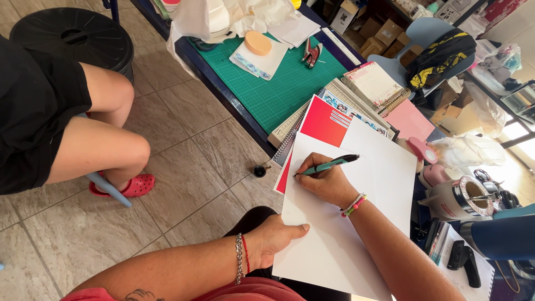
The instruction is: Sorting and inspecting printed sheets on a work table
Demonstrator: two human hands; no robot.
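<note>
We have one view: from head height we look steeply down, close over the table (234, 103) edge and tiled floor (195, 145).

Matt white paper sheet (356, 212) (smooth), glossy plastic pen (329, 165), matt green cutting mat (278, 89).

2 hands (278, 237); 1 pen (329, 165); 3 bracelets (353, 204)

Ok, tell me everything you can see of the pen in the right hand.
The pen is slim, with a teal barrel and a black cap end and clip, plastic by the look of it. The right hand grips it near the tip. It lies at a low slant, tip down-left on the white sheet, black end pointing up-right. The left hand presses the sheet's near edge.
</note>
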